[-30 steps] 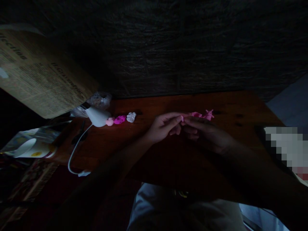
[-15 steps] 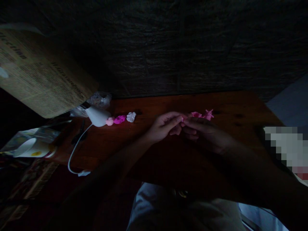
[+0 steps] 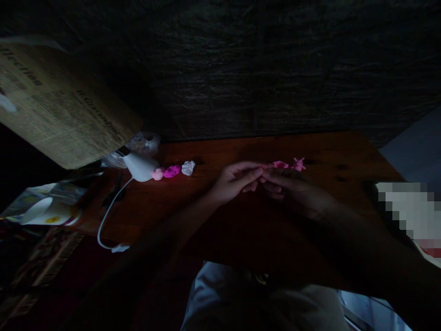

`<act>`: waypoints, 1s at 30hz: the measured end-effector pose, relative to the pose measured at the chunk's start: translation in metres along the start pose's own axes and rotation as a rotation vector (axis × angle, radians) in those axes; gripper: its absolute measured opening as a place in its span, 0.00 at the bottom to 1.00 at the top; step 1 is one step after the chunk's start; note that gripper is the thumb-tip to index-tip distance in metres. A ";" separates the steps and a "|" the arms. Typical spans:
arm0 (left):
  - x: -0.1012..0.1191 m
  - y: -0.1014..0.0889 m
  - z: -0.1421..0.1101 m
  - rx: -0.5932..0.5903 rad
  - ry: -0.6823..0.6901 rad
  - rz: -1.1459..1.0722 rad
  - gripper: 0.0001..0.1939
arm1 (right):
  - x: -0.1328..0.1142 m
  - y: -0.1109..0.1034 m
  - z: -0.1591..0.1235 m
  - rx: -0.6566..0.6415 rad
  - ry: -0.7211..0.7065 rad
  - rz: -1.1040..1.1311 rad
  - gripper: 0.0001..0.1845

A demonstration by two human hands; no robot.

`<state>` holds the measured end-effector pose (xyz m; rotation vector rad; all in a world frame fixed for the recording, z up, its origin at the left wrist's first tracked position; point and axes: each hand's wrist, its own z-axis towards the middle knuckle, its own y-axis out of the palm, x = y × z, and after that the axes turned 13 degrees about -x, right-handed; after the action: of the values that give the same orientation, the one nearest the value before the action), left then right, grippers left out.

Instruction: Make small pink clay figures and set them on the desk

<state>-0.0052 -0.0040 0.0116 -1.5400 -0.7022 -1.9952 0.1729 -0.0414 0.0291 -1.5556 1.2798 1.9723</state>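
Observation:
My left hand (image 3: 237,180) and my right hand (image 3: 292,186) meet over the wooden table (image 3: 220,151), thumbs and fingertips pinched together. A small bit of pink modelling clay was visible between the fingertips a moment ago; now the fingers almost entirely cover it. Just beyond my right hand lie a flattened pink clay piece (image 3: 280,164) and a spiky pink clay figure (image 3: 298,164). To the left of my hands, in a row, sit a pale pink clay lump (image 3: 157,174), a magenta clay lump (image 3: 172,171) and a white clay lump (image 3: 188,168).
A white lamp-like object (image 3: 139,166) with a white cable (image 3: 100,225) stands at left, near scissors (image 3: 115,195) and a clear plastic bag (image 3: 144,143). Farther left are a paper cup (image 3: 44,212) and a newsprint-patterned panel (image 3: 65,110). A dark textured wall (image 3: 220,73) closes off the back.
Both hands stay nearly in place, with slight finger movement. The pink clay between the fingertips has become mostly hidden. The clay pieces on the table have not moved.

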 end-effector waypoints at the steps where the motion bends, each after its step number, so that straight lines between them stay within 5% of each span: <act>1: 0.000 0.000 0.000 0.027 -0.001 0.013 0.19 | 0.000 0.000 0.000 0.007 -0.008 -0.014 0.18; 6: 0.002 0.000 0.000 0.114 0.025 0.073 0.17 | 0.001 0.000 -0.001 0.055 -0.037 -0.061 0.18; 19: -0.002 0.001 0.001 0.042 0.006 -0.016 0.19 | 0.004 -0.003 0.001 0.090 0.020 0.109 0.14; 30: -0.001 0.000 -0.001 0.046 0.028 0.015 0.16 | 0.003 0.000 0.001 0.042 -0.013 0.045 0.15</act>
<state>-0.0055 -0.0051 0.0101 -1.4838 -0.7190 -1.9721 0.1710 -0.0415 0.0263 -1.5046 1.3537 1.9658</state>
